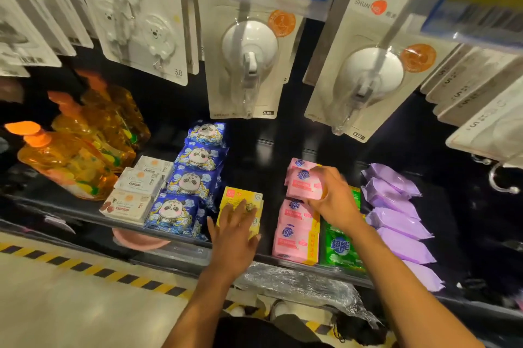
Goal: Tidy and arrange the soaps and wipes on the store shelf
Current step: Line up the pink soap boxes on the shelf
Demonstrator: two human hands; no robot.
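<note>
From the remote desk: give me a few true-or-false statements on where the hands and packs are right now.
1. The right hand grips a pink soap pack. True.
2. The left hand grips the green pack. False: it rests flat on the yellow pack.
3. The purple packs lie right of the green pack. True.
4. The orange bottles stand at the right end of the shelf. False: they stand at its left end.

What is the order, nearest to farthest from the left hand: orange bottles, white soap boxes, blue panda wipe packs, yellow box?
1. yellow box, under the left hand.
2. blue panda wipe packs, just left.
3. white soap boxes, farther left.
4. orange bottles, far left.
</note>
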